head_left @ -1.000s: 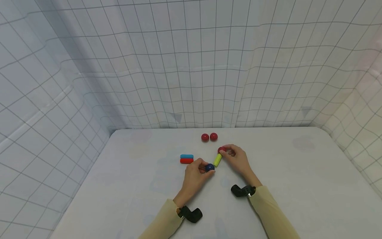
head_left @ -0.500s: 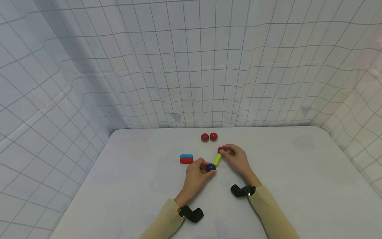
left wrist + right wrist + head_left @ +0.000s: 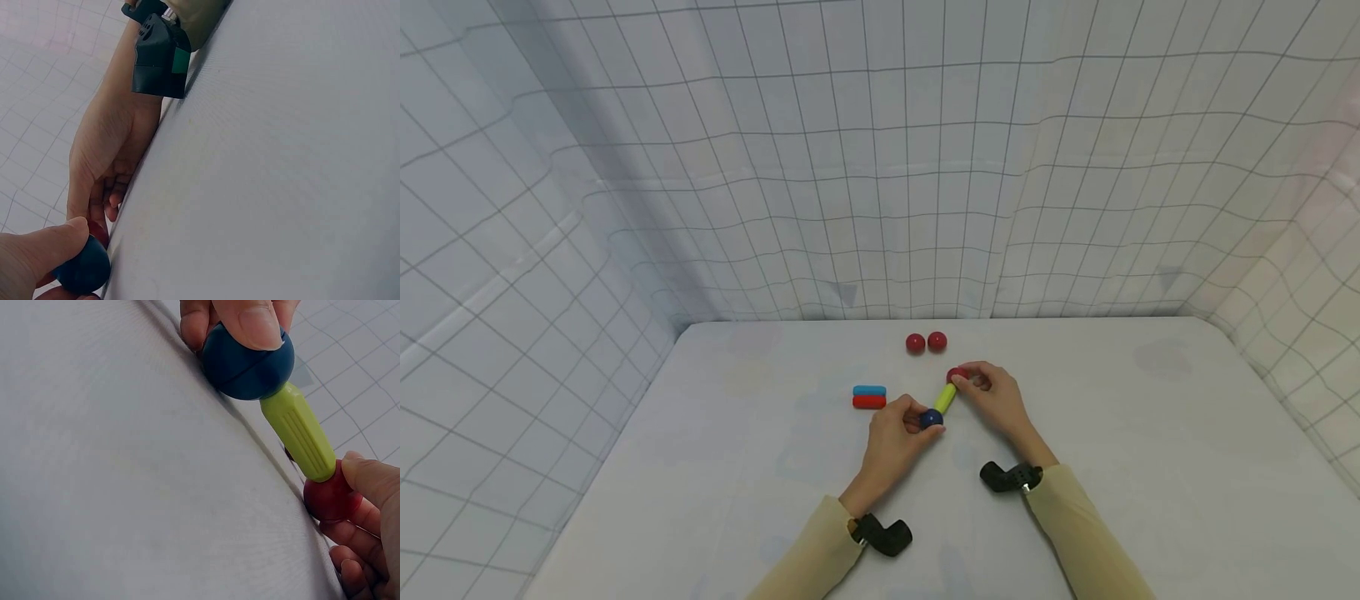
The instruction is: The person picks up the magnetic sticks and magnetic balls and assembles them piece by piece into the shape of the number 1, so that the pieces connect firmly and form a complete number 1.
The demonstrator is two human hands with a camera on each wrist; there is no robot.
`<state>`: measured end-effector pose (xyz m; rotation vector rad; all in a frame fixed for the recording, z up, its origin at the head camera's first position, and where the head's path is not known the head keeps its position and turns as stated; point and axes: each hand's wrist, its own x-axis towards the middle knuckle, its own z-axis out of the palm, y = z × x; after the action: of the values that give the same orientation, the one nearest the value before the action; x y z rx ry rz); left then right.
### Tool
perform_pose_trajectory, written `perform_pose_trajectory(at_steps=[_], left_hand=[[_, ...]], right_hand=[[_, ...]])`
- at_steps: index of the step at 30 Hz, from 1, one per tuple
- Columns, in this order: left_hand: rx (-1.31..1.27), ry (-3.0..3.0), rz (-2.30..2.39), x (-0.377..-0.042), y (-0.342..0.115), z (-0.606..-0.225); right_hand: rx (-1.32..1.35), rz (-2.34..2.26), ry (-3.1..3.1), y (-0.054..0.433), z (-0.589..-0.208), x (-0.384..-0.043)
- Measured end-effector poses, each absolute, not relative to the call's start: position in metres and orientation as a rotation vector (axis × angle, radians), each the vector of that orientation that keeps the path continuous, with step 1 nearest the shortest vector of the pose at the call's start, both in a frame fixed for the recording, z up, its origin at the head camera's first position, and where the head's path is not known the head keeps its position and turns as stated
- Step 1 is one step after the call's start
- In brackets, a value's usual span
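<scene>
Right of centre in the head view's lower half, the left hand [image 3: 889, 443] pinches a navy ball [image 3: 240, 370] touching one end of a lime rod [image 3: 297, 431]; the right hand [image 3: 998, 405] pinches a red ball [image 3: 328, 499] at the other. Joining seems underway, calling next for an aligned inward push.

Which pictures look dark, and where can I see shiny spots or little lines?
Head view: brightest, with tiny shiny spots on the two far red balls. Left wrist view: dim, the blue ball dark. Right wrist view: dim too, but grooves on the yellow-green stick show clearly.
</scene>
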<state>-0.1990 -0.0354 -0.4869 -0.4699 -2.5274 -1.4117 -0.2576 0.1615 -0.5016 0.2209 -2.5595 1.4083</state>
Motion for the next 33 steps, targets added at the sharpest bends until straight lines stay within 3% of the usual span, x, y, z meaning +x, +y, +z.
perform_pose_trajectory(at_steps=[33], left_hand=[[-0.505, -2.487, -1.484, -0.1995, -0.0319, -0.4938]], right_hand=[[0.186, 1.430, -2.563, 0.1621, -0.5030, -0.2574]])
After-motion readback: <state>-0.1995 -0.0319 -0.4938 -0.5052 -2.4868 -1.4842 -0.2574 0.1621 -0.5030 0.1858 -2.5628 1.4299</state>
